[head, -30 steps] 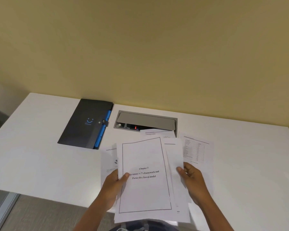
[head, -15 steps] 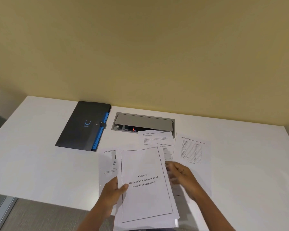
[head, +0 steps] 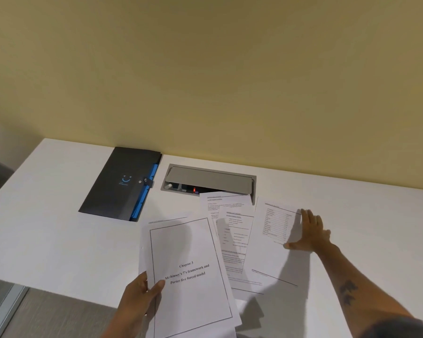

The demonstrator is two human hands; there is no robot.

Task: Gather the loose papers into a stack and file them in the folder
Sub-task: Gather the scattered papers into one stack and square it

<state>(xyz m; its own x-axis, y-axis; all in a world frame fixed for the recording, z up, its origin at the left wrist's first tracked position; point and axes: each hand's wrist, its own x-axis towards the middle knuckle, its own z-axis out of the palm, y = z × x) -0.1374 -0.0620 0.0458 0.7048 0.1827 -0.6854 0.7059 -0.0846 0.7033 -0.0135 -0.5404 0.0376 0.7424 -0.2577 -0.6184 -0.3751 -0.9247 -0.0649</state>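
My left hand grips the left edge of a small stack of papers whose top sheet is a bordered title page reading "Chapter 3". To its right, loose text sheets lie fanned and overlapping on the white table. Furthest right lies a sheet with a table printed on it; my right hand rests flat on its right edge, fingers spread. The dark folder with blue tabs and a snap clasp lies closed at the back left, apart from both hands.
A grey cable hatch is set into the table behind the papers, its lid ajar; one loose sheet overlaps its front edge. A yellow wall rises behind the table. The table's near edge runs below my left hand.
My right hand left the held stack and moved right and away onto the sheet with the table. My left hand still holds the stack, now shifted slightly left.
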